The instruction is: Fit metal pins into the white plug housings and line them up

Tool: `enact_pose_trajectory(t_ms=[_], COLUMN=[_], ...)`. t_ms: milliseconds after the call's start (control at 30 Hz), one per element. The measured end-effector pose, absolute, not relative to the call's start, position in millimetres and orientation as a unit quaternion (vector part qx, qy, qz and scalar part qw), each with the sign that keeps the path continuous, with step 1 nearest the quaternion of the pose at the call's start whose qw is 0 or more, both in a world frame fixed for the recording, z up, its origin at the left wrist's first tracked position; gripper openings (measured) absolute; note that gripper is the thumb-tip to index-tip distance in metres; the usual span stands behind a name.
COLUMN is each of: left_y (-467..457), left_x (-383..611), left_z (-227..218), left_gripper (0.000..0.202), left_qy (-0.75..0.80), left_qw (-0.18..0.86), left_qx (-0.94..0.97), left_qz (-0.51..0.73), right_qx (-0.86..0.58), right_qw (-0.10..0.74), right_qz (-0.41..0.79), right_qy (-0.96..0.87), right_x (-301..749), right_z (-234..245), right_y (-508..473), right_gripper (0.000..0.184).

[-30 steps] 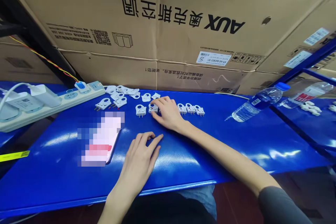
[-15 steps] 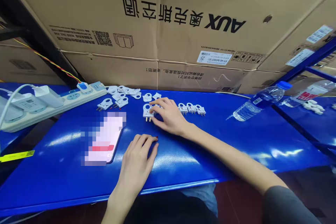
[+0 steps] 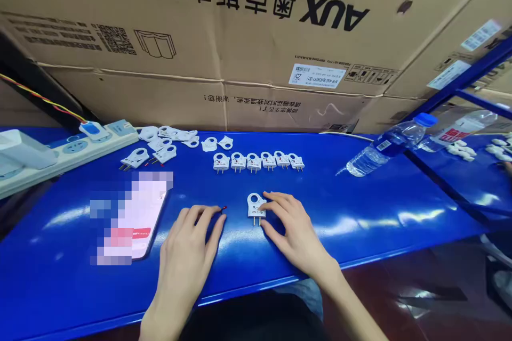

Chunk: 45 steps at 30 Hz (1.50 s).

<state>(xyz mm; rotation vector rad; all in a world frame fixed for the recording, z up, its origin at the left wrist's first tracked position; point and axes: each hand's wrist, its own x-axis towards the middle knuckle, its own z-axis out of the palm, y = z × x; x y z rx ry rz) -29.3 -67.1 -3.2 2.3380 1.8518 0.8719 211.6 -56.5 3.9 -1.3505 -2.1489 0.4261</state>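
My right hand (image 3: 295,232) grips the right side of a white two-pin plug (image 3: 255,203) with a finger ring at its top. The plug's brass pins point towards me, low over the blue table (image 3: 320,181). My left hand (image 3: 184,250) rests to its left, thumb and index finger pinched round a small red-tipped piece (image 3: 224,207); its other end is hidden by the fingers. Beyond both hands stands a row of several similar white plugs (image 3: 253,162), pins towards me. Farther left lies a loose group of white plug parts (image 3: 164,153), some with small red tips.
Left of my left hand lies a phone (image 3: 138,218), its screen blurred. A power strip (image 3: 100,141) with adapters runs along the left. Large cardboard boxes (image 3: 240,64) stand behind the table. Plastic water bottles (image 3: 384,149) lie at the right by a blue metal frame (image 3: 440,98).
My right hand has drawn one plug from the row towards me, beside the left hand. My left hand keeps its pinch on the red-tipped piece. The view has shifted slightly.
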Motion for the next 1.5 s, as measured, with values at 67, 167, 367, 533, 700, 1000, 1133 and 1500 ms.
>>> enact_pose_trajectory(t_ms=[67, 167, 367, 533, 700, 1000, 1133, 1500], left_y=[-66, -65, -65, -66, -65, -64, -65, -73], left_x=[-29, -28, -27, -26, -26, -18, -8, -7], left_z=[-3, -4, -4, -2, -4, -3, -3, 1], left_gripper=[0.028, 0.032, 0.032, 0.036, 0.037, 0.036, 0.031, 0.013], left_qy=[0.595, 0.567, 0.535, 0.542, 0.541, 0.553, 0.559, 0.503], left_qw=[0.015, 0.01, 0.04, 0.06, 0.049, 0.033, 0.032, 0.097], left_qx=[0.755, 0.78, 0.801, 0.795, 0.795, 0.792, 0.781, 0.773], left_qz=[0.274, 0.267, 0.265, 0.266, 0.269, 0.258, 0.279, 0.374], right_qx=[-0.506, -0.51, -0.495, -0.492, -0.492, -0.491, -0.492, -0.464], right_qw=[0.291, 0.295, 0.288, 0.274, 0.293, 0.287, 0.282, 0.292], right_qz=[0.152, 0.156, 0.15, 0.168, 0.201, 0.189, 0.183, 0.191], right_qy=[-0.797, -0.792, -0.806, -0.81, -0.795, -0.8, -0.803, -0.814], right_x=[209, 208, 210, 212, 213, 213, 212, 211], right_z=[1, 0, 3, 6, 7, 7, 6, 7], right_y=[-59, -61, -63, -64, -65, -64, -64, -66], right_gripper=[0.021, 0.023, 0.024, 0.02, 0.025, 0.025, 0.028, 0.029])
